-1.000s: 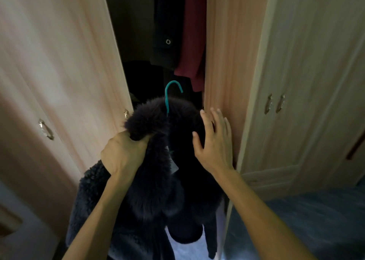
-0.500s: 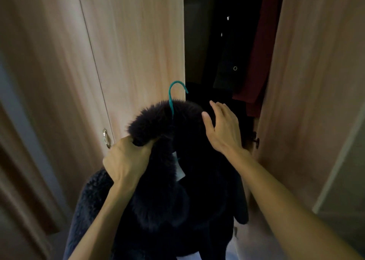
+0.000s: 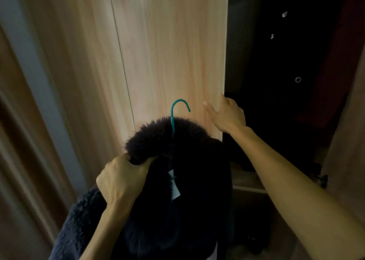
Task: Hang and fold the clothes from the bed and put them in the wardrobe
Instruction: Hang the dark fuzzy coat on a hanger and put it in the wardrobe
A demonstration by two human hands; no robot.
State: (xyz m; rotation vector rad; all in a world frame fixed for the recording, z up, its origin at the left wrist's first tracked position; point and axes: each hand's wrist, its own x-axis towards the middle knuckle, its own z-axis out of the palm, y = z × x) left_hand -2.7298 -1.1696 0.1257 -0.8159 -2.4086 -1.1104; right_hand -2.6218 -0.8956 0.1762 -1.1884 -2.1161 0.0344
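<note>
A dark fluffy coat [image 3: 189, 180] with a fur collar hangs on a teal hanger [image 3: 174, 113], whose hook sticks up above the collar. My left hand [image 3: 122, 178] grips the collar at its left shoulder and holds the coat up in front of the wardrobe. My right hand [image 3: 225, 113] has left the coat and holds the edge of the left wardrobe door [image 3: 173, 52], thumb on its front face, fingers round the edge. The wardrobe opening [image 3: 276, 82] is to the right, dark inside.
Dark garments [image 3: 292, 66] and a dark red garment [image 3: 341, 72] hang inside the wardrobe. A light wooden shelf edge [image 3: 248, 186] lies low in the opening. The right door [image 3: 347, 161] stands open at the far right.
My right hand moved up off the coat onto the edge of the left door. The view swung left, so the opening now lies further right. My left hand keeps its grip.
</note>
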